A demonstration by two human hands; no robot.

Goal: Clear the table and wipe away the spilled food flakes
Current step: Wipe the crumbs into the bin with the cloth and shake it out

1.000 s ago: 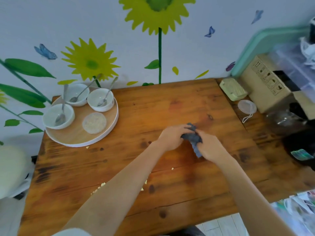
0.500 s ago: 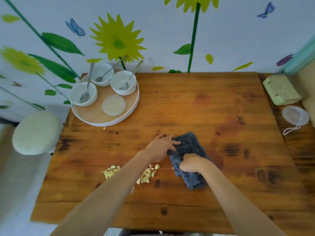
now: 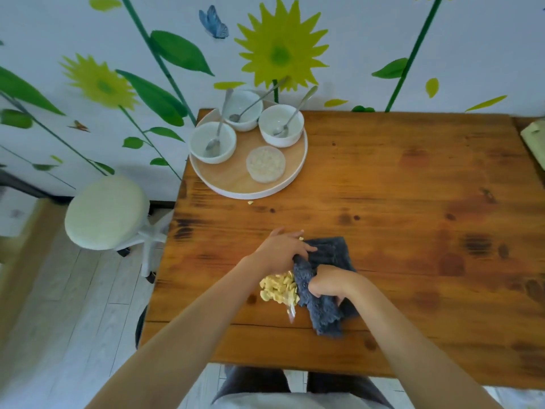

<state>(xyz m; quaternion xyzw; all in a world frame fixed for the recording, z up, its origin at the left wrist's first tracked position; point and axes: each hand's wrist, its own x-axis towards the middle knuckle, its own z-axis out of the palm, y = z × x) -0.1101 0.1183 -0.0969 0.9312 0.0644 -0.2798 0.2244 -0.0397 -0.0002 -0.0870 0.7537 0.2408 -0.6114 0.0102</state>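
A dark grey cloth (image 3: 330,255) lies on the wooden table (image 3: 413,202) near its front edge. My right hand (image 3: 327,283) grips a bunched part of the cloth. My left hand (image 3: 280,249) rests on the cloth's left edge with fingers stretched out. A pile of yellow food flakes (image 3: 278,289) sits heaped against the cloth's left side, partly under my left forearm. A single flake (image 3: 250,202) lies by the tray.
A round wooden tray (image 3: 236,178) at the back left carries three white bowls with spoons (image 3: 213,141) and a small lidded container (image 3: 266,163). A pale round stool (image 3: 106,212) stands left of the table. A green object (image 3: 535,140) sits at the right edge.
The camera has swung left and down. The cloth was spread onto the table and has pushed the scattered flakes into one heap on its left side. My hands moved slightly toward the front edge.
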